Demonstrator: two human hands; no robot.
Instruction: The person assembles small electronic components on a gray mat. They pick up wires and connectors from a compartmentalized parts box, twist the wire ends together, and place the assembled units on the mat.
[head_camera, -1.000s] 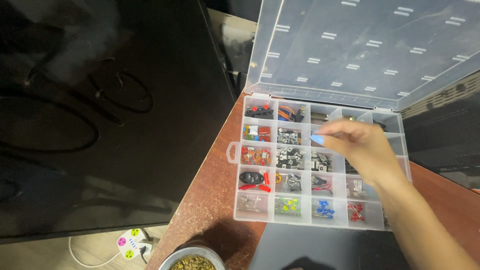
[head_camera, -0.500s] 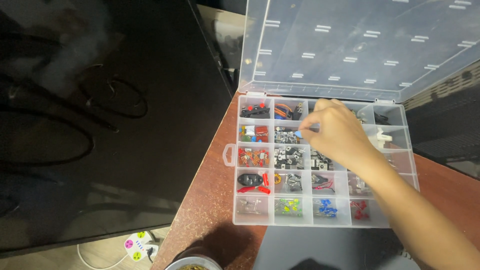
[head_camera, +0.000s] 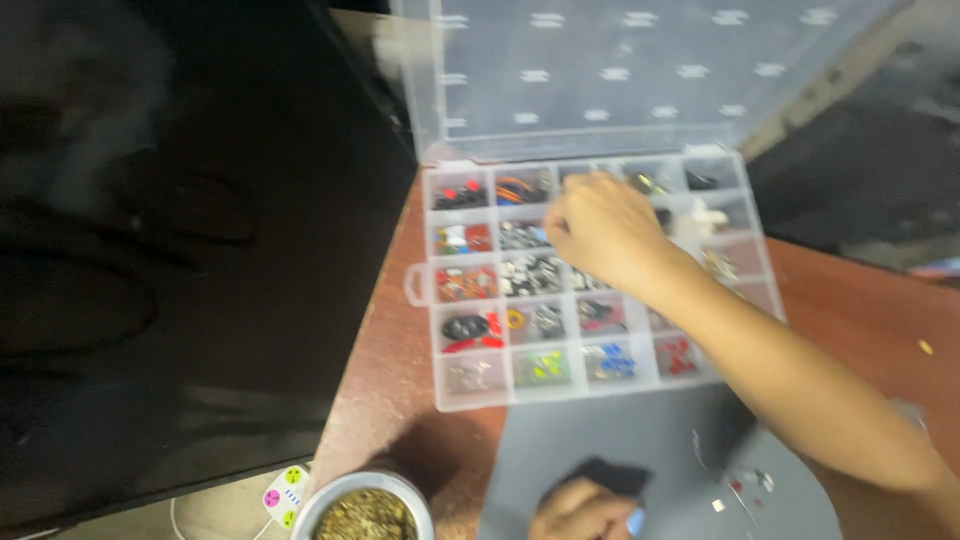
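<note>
So the right hand (head_camera: 600, 228) has slid left across the organizer (head_camera: 470, 385) since a second ago, from the right-hand columns to the upper middle cells. Its fingers are curled down into the box; too blurry to tell if they're pinching anything. The left hand (head_camera: 578, 512) now shows at the bottom edge, closed on something small and bluish over the grey mat (head_camera: 610, 430). The organizer sits near the bench (head_camera: 385, 370) left edge, lid up. Open bench to the right. A bowl (head_camera: 366, 508) sits bottom left.
</note>
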